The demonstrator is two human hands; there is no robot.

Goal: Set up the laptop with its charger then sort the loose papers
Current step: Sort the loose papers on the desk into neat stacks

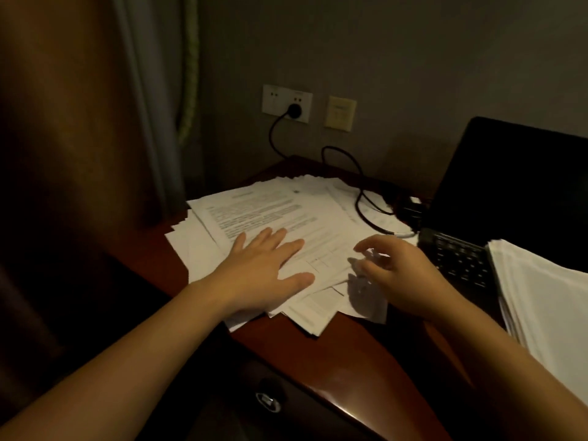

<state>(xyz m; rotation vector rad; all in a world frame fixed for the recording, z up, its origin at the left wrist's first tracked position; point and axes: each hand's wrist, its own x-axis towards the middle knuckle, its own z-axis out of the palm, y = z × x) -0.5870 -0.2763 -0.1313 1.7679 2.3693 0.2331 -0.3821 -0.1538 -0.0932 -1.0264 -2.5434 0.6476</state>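
A spread heap of loose printed papers (pixel 280 211) covers the left part of the reddish wooden desk (pixel 356 351). My left hand (pixel 264 268) lies flat on the heap with straight fingers. Just to its right, my right hand (pixel 397 275) hovers over the heap's right edge, fingers loosely curled and holding nothing. The open black laptop (pixel 496 198) stands at the right, its screen dark. Its black charger cable (pixel 359 186) runs from a plug in the white wall socket (pixel 288 103) across the papers toward the laptop's left side.
A second, neater pile of white sheets (pixel 547 300) lies on the laptop's keyboard at the right edge. A beige wall plate (pixel 340 113) sits beside the socket. Curtains (pixel 152 106) hang at the left. A drawer handle (pixel 269 402) shows below the desk's front edge.
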